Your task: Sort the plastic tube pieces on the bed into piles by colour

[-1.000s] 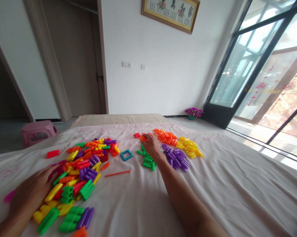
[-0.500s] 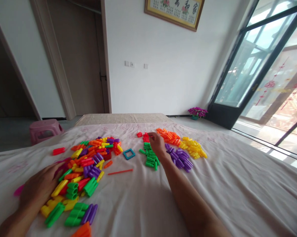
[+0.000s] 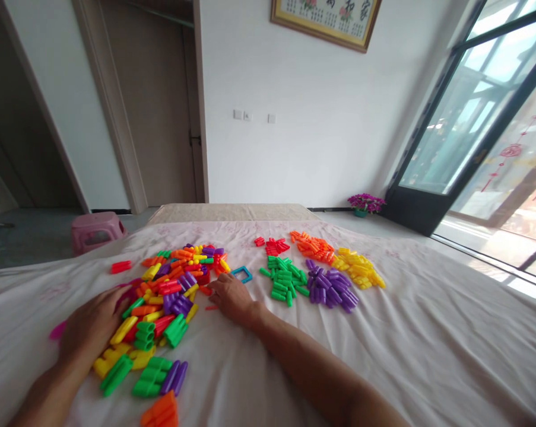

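Farthest left, the bare left hand (image 3: 92,323) lies palm down against a mostly hidden magenta object (image 3: 57,330) at the edge of a mixed pile of glossy, multicoloured plastic tube blocks (image 3: 168,287); its fingertips are hidden, so I cannot tell whether its grip is together or apart. A short red ribbed plastic block (image 3: 121,267) lies just beyond that pile, on the pale creased cloth (image 3: 410,332). The blocks look hollow, so they are probably light, stiff and hard to break; their smooth rounded sides may slip or roll, and a pinch across the middle of the tubes should suit them best. At the pile's right side, the bare right hand (image 3: 232,298) reaches a small orange plastic piece (image 3: 205,290), fingers bent at it; whether they are clamped on it I cannot tell. Just behind that hand lies a thin blue square plastic frame (image 3: 242,273), likely easiest taken by one bar. Farther right come single-coloured heaps: red (image 3: 276,246), green (image 3: 286,279), orange (image 3: 313,246), purple (image 3: 332,287) and yellow (image 3: 360,268).
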A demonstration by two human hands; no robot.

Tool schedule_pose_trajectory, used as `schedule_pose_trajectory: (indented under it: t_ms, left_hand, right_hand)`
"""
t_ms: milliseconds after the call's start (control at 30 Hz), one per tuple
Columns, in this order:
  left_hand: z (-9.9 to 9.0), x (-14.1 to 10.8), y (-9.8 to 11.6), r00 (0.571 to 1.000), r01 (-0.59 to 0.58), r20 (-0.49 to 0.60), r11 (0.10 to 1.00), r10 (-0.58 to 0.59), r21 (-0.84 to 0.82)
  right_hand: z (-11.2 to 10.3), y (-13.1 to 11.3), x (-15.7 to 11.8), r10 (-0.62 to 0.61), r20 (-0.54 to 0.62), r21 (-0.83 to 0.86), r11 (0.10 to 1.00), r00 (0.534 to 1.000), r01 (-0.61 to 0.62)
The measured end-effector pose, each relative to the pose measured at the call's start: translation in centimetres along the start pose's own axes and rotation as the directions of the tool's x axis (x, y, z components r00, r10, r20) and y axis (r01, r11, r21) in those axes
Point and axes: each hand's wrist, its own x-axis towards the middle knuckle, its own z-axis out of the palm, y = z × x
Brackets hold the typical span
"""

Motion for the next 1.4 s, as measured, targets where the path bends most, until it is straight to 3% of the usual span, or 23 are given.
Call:
schedule_pose_trajectory:
  t_ms: [333, 467, 567, 633, 700, 800, 867, 967, 1067, 1133, 1167, 1300, 1400]
  left_hand:
    - [0.3, 0.0, 0.0, 0.999, -0.047, -0.020, 0.996, 0.049, 0.078]
    - [1.0, 0.2, -0.6, 0.996, -0.082, -0.035, 0.997, 0.082, 0.017]
    - [1.4, 0.5, -1.2, 0.996, -0.094, -0.014, 0.987, 0.093, -0.129]
    - [1.5, 0.5, -1.3, 0.997, -0.070, 0.020, 0.972, 0.077, -0.224]
    - [1.5, 0.5, -1.1, 0.998, -0.007, 0.056, 0.960, 0.023, -0.279]
    - [1.1, 0.2, -0.3, 0.994, 0.094, 0.086, 0.954, -0.073, -0.285]
    - [0.8, -0.1, 0.2, 0.989, 0.139, 0.087, 0.948, -0.119, -0.286]
    - [0.5, -0.6, 0.5, 0.992, 0.123, 0.066, 0.903, -0.105, -0.412]
    - [0.8, -1.4, -0.4, 0.997, 0.003, 0.070, 0.855, 0.039, -0.518]
    - [1.4, -2.1, -1.5, 0.988, -0.085, 0.074, 0.879, 0.135, -0.469]
    - [1.7, -2.7, -2.1, 0.983, -0.121, 0.069, 0.890, 0.168, -0.439]
    - [2.9, -6.0, -3.9, 0.937, -0.337, -0.009, 0.898, 0.349, -0.285]
    - [3.1, -9.5, -3.0, 0.874, -0.477, 0.021, 0.866, 0.486, -0.150]
  right_hand:
    - [0.8, -0.4, -0.3, 0.049, -0.064, -0.010, 0.999, 0.997, -0.050]
    - [-0.8, 0.2, -0.6, 0.138, -0.081, 0.005, 0.990, 0.987, -0.138]
    - [-2.8, 2.1, -1.0, 0.280, -0.173, 0.106, 0.959, 0.944, -0.265]
    - [-3.8, 4.2, -1.3, 0.396, -0.246, 0.256, 0.907, 0.884, -0.335]
    - [-4.7, 6.7, -1.6, 0.523, -0.278, 0.492, 0.798, 0.806, -0.348]
    - [-5.9, 10.6, -2.0, 0.738, -0.233, 0.873, 0.446, 0.633, -0.198]
    - [-7.0, 12.9, -2.2, 0.828, -0.198, 0.960, 0.272, 0.524, -0.067]
    - [-8.7, 15.3, -2.6, 0.891, -0.240, 0.970, 0.210, 0.386, 0.120]
    - [-9.3, 15.8, -2.8, 0.917, -0.274, 0.944, 0.199, 0.291, 0.261]
    - [-8.7, 14.9, -2.7, 0.905, -0.294, 0.947, 0.232, 0.307, 0.222]
    - [-8.2, 14.2, -2.5, 0.890, -0.302, 0.950, 0.253, 0.342, 0.182]
    - [-5.1, 10.3, -1.3, 0.764, -0.336, 0.928, 0.370, 0.550, 0.053]
    - [-2.8, 7.5, -0.9, 0.614, -0.377, 0.857, 0.515, 0.693, 0.010]
